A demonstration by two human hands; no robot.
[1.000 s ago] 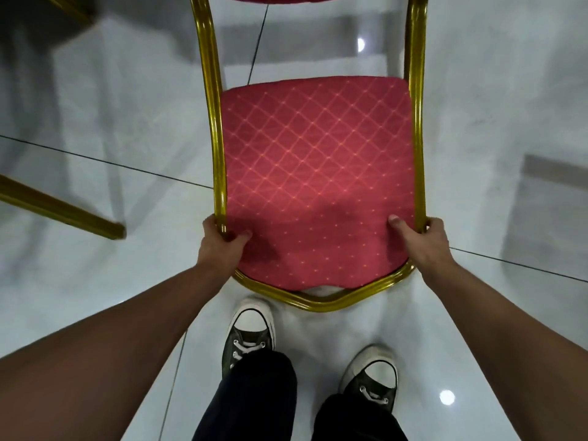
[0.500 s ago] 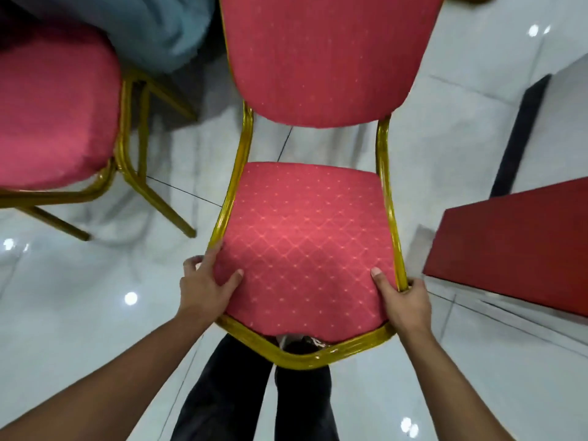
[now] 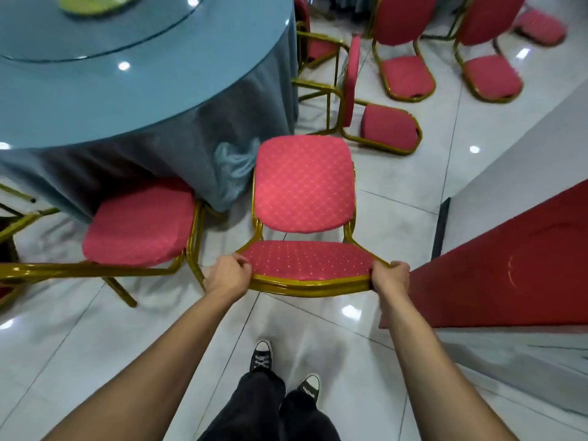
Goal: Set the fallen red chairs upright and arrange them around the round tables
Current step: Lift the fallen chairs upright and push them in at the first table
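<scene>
I hold a red chair [image 3: 304, 186] with a gold frame in front of me, its backrest facing me and its seat seen nearly edge-on. My left hand [image 3: 227, 273] grips the seat's front left corner and my right hand [image 3: 389, 278] grips the front right corner. The round table [image 3: 95, 90] with a blue cloth stands ahead on the left. A second red chair [image 3: 140, 224] sits against the table at the left. A fallen red chair [image 3: 381, 122] lies on its side beyond the held one.
Two red chairs [image 3: 404, 52] [image 3: 490, 65] lie tipped on the floor at the far right. A red-covered platform [image 3: 509, 265] borders my right side. A glass turntable [image 3: 79, 23] tops the table. My feet [image 3: 286, 370] stand on glossy white tiles.
The chair has been raised and tilted level, so its seat now looks edge-on. My view has lifted from the floor to the table and the chairs beyond. Both hands keep their grip.
</scene>
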